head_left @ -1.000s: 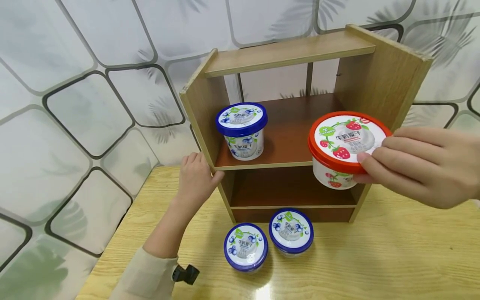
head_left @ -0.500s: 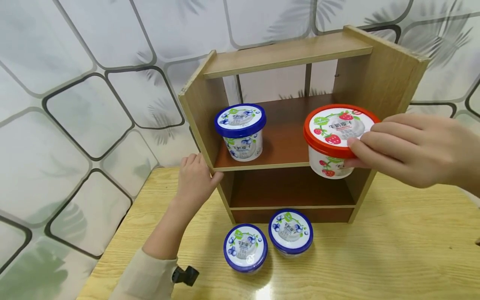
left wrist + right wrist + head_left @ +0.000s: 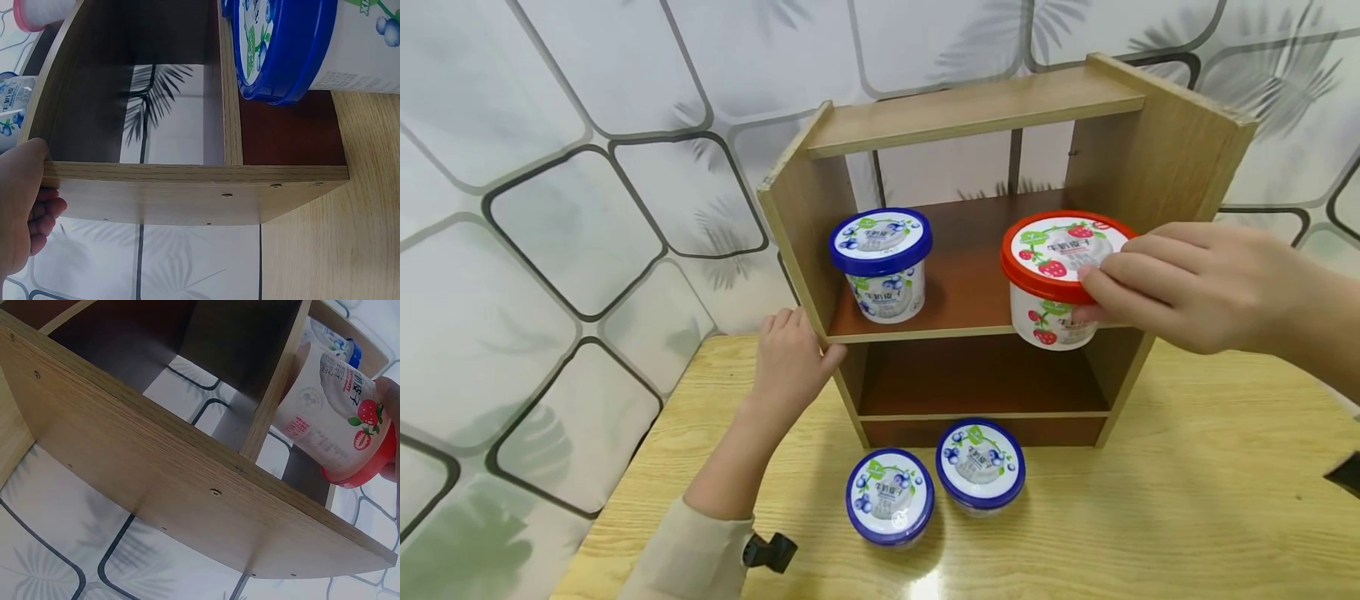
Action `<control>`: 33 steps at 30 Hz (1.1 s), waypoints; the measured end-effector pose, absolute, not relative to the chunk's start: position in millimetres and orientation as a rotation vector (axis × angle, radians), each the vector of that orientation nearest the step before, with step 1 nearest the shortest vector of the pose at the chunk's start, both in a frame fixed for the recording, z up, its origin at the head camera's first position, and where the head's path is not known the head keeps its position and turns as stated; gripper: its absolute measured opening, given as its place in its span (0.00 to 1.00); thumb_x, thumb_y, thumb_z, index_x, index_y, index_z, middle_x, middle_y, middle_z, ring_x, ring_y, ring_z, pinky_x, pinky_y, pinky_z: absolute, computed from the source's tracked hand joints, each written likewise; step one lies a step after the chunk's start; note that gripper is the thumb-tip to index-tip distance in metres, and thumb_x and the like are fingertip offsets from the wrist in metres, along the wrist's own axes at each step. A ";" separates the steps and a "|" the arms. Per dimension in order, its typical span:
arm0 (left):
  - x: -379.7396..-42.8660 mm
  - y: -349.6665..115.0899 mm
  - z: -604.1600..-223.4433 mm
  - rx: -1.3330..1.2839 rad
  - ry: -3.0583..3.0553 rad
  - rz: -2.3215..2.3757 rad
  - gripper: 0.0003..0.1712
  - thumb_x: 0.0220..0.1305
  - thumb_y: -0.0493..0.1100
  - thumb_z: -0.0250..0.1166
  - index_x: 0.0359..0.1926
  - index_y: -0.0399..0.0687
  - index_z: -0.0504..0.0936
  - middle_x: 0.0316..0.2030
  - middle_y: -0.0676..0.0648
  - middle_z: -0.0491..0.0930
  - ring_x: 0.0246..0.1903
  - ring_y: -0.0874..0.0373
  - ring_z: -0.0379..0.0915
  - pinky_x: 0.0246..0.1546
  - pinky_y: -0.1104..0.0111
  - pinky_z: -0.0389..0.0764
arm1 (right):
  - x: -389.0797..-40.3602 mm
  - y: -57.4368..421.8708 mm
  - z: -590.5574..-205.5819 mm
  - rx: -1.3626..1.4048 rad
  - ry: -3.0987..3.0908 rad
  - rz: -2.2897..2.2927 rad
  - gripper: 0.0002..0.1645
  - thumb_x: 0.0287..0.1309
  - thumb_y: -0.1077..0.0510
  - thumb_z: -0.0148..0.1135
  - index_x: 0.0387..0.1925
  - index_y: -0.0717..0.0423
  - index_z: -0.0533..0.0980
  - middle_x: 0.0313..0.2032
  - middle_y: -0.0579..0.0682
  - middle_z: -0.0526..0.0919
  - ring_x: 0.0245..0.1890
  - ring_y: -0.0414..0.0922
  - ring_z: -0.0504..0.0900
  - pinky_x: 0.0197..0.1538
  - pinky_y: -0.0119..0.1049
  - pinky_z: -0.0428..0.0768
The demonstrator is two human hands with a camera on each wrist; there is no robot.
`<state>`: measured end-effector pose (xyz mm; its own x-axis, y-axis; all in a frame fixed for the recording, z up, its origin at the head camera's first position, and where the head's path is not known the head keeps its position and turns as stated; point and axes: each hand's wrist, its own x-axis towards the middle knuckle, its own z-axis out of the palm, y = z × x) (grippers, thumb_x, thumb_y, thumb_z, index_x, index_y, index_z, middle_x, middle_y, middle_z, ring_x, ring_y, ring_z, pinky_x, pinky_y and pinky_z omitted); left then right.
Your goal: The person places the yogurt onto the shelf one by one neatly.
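My right hand [image 3: 1195,283] pinches the rim of a red-lidded strawberry tub [image 3: 1063,258], thumb on the lid. The tub is upright at the front right of the middle board of a small wooden shelf [image 3: 1187,150], overlapping the board's front edge in the head view. From the right wrist, the tub's white side [image 3: 331,406] shows at that board. My left hand [image 3: 795,350] grips the shelf's left side panel, with fingers [image 3: 42,225] around its outer face. A blue-lidded blueberry tub [image 3: 882,262] stands on the same board at the left.
Two more blue-lidded tubs, a left one [image 3: 891,497] and a right one [image 3: 981,463], stand on the wooden table [image 3: 1210,500] before the shelf. A patterned wall [image 3: 647,67] rises behind. Below the middle board is a lower compartment [image 3: 977,375].
My right hand has carried the strawberry tub left and inward, to the middle board's front edge. The left hand and the blueberry tubs stay where they were.
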<state>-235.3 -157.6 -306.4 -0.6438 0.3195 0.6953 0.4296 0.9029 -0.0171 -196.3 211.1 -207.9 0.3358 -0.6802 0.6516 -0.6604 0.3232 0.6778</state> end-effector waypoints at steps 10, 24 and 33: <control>-236.6 -158.6 -306.7 -0.534 -2.308 -0.188 0.16 0.50 0.45 0.63 0.32 0.35 0.74 0.25 0.38 0.77 0.30 0.43 0.72 0.34 0.57 0.69 | -200.8 211.4 -200.2 1.401 -1.439 -0.072 0.20 0.68 0.53 0.47 0.36 0.67 0.77 0.26 0.56 0.79 0.18 0.52 0.74 0.22 0.46 0.75; -237.4 -157.7 -306.1 -0.544 -2.303 -0.201 0.16 0.51 0.46 0.62 0.32 0.35 0.74 0.25 0.38 0.77 0.30 0.42 0.72 0.34 0.57 0.69 | -201.9 203.1 -190.7 1.369 -1.467 -0.083 0.22 0.69 0.52 0.45 0.32 0.66 0.76 0.23 0.54 0.77 0.18 0.51 0.73 0.21 0.45 0.74; -236.1 -157.9 -306.5 -0.538 -2.316 -0.200 0.17 0.51 0.46 0.63 0.33 0.34 0.74 0.25 0.38 0.78 0.30 0.42 0.72 0.35 0.57 0.69 | -212.1 205.9 -194.1 1.377 -1.491 -0.104 0.22 0.69 0.53 0.45 0.33 0.67 0.77 0.25 0.56 0.78 0.20 0.53 0.74 0.22 0.46 0.75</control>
